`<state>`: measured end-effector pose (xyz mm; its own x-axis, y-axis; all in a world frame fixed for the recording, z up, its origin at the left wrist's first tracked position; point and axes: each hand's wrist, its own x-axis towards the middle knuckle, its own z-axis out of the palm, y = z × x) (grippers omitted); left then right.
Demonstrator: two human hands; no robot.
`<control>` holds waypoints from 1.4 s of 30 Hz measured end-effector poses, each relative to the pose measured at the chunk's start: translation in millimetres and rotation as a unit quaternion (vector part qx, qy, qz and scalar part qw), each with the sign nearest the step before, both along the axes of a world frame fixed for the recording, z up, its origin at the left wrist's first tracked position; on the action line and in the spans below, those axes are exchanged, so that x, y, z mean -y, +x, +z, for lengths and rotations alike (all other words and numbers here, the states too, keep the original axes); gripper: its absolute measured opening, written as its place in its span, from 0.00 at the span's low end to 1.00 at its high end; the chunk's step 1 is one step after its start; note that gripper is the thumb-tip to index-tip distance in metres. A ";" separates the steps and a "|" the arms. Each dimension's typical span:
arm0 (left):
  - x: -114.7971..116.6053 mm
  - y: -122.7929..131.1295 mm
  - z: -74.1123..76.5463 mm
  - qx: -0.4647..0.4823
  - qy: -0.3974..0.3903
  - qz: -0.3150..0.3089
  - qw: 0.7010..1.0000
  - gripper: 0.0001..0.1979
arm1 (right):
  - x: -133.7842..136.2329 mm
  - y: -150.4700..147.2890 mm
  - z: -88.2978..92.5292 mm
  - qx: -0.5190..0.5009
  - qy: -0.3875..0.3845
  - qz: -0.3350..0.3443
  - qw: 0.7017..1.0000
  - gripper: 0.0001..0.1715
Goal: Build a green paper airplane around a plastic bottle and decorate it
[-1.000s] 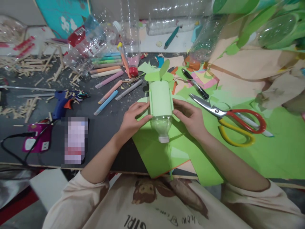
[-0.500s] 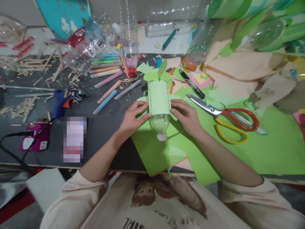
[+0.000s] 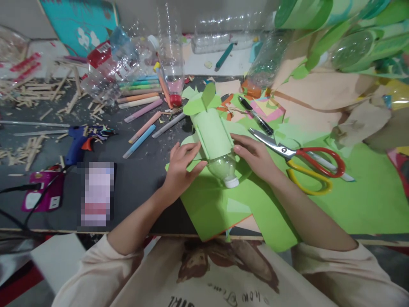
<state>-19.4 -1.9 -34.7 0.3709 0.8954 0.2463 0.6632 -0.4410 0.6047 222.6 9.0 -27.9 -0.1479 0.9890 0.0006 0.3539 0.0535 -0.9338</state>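
Observation:
A plastic bottle (image 3: 214, 134) wrapped in light green paper lies with its white cap (image 3: 231, 182) toward me, turned at a slant. Paper strips run along its sides, and green leaf-shaped paper pieces (image 3: 204, 101) stick out at its far end. On its right side, the thumb and fingers of my right hand (image 3: 255, 155) grip the edge near the clear neck. My left hand (image 3: 183, 168) is at the left side, fingers loosely spread and thumb apart, fingertips close to the paper strip; whether they touch it I cannot tell. Green paper sheets (image 3: 207, 209) lie beneath.
Scissors (image 3: 284, 151) with red and yellow handles and a black pen (image 3: 255, 115) lie to the right. Leftward are markers (image 3: 139, 141), a blue glue gun (image 3: 76, 145), a phone (image 3: 97, 194) and wooden sticks (image 3: 35, 91). Clear bottles (image 3: 171, 55) stand behind.
The bottle has turned, its cap swinging right and its leafy end left. My left hand has loosened, its thumb coming off the bottle. My right hand stays at the bottle's side.

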 end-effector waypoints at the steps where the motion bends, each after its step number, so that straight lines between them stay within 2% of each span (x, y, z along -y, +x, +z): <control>1: 1.9 1.3 2.0 0.000 0.009 -0.010 1.000 0.32 | -1.5 4.2 2.4 0.004 -0.023 0.020 1.000 0.37; 6: 7.3 6.8 8.5 0.005 0.047 -0.055 0.997 0.29 | -1.9 15.2 19.0 0.040 -0.063 0.127 0.989 0.54; 10: 8.1 7.6 6.7 0.025 0.091 -0.070 0.993 0.25 | 0.1 8.5 30.1 0.167 -0.058 0.102 0.979 0.60; 12: 6.7 5.7 5.4 0.043 0.095 -0.053 0.993 0.24 | -3.6 7.0 33.4 0.220 -0.065 0.099 0.968 0.60; 17: -2.0 -0.6 3.2 0.112 0.014 0.030 0.993 0.22 | -27.0 17.2 46.8 0.254 -0.021 0.115 0.960 0.61; 20: -5.7 -0.7 3.5 0.153 -0.055 0.027 0.986 0.20 | -42.1 24.9 60.0 0.263 -0.032 0.130 0.956 0.60; 23: -5.8 2.3 4.6 0.181 -0.074 0.023 0.980 0.16 | -53.8 29.3 67.9 0.314 -0.008 0.129 0.941 0.57; 29: -2.3 11.1 4.4 0.192 -0.094 -0.030 0.976 0.14 | -65.8 29.7 55.5 0.440 0.064 0.120 0.887 0.52; 32: -2.7 11.3 7.7 0.174 -0.108 -0.036 0.978 0.13 | -65.8 32.2 45.5 0.430 0.102 0.113 0.890 0.49; 35: -10.2 1.6 14.0 0.113 -0.082 0.008 0.990 0.11 | -58.8 35.6 39.6 0.380 0.168 0.107 0.904 0.48; 38: -25.4 -18.3 17.1 0.040 -0.019 0.090 0.995 0.10 | -40.7 32.3 35.7 0.337 0.220 0.075 0.913 0.46; 40: -36.7 -32.8 15.1 -0.017 0.014 0.141 0.990 0.08 | -23.3 24.2 31.0 0.312 0.229 0.050 0.921 0.41; 42: -45.7 -43.8 10.2 -0.065 0.016 0.177 0.982 0.12 | -5.2 13.0 23.0 0.298 0.221 0.044 0.927 0.35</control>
